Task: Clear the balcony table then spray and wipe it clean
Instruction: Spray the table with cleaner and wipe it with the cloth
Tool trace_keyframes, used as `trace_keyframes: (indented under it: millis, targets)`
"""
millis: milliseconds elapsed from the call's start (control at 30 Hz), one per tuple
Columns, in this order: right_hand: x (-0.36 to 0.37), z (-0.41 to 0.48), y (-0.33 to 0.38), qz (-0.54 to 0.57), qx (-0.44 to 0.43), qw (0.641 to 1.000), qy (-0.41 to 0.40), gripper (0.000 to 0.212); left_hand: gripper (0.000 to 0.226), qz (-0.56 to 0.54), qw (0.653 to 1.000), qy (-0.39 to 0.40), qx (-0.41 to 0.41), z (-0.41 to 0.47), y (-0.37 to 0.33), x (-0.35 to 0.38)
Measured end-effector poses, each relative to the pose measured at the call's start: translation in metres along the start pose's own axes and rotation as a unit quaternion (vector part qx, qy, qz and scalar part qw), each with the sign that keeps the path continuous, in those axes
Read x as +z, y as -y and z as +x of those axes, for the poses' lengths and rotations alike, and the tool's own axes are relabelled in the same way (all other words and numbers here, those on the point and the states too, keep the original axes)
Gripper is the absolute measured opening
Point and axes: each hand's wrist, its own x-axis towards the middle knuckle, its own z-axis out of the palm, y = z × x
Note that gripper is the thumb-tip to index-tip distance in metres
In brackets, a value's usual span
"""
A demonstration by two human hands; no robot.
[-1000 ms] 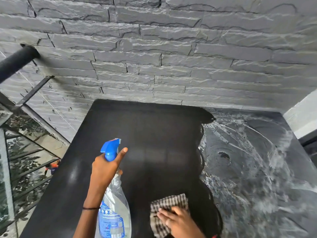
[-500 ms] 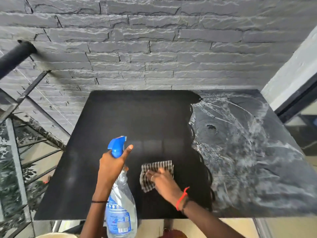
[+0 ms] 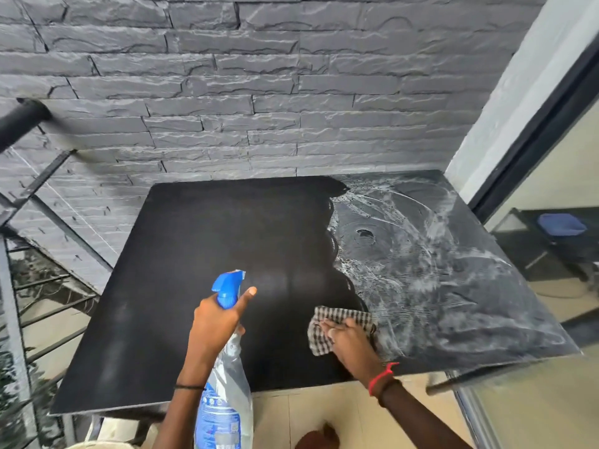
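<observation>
The black balcony table (image 3: 181, 286) fills the middle of the view. Its left part is dark and shaded; its right part shows white smeared streaks. My left hand (image 3: 217, 322) grips the neck of a clear spray bottle (image 3: 227, 400) with a blue trigger head, index finger stretched out past the nozzle. My right hand (image 3: 350, 341) presses flat on a checked cloth (image 3: 337, 319) near the table's front edge, at the border of the dark and streaked areas.
A grey stone-brick wall (image 3: 259, 108) stands right behind the table. A black metal railing (image 3: 42, 270) runs along the left. A glass door with a dark frame (image 3: 544, 134) is at the right. Beige floor tiles (image 3: 324, 406) show below the front edge.
My right hand has slid the cloth to the right, from the dark middle toward the streaked area. The view has pulled back from the table. My left hand still holds the bottle.
</observation>
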Motion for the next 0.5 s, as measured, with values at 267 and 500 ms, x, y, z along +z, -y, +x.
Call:
trace_keyframes:
  millis: [267, 500]
  targets:
    - [0.024, -0.046, 0.045, 0.002, -0.028, 1.000, 0.003, 0.025, 0.059, 0.005, 0.998, 0.063, -0.001, -0.008, -0.023, 0.042]
    - [0.016, -0.126, -0.055, 0.037, 0.113, 0.981, -0.150, 0.028, 0.053, 0.017, 0.995, 0.097, 0.002, -0.012, -0.037, 0.086]
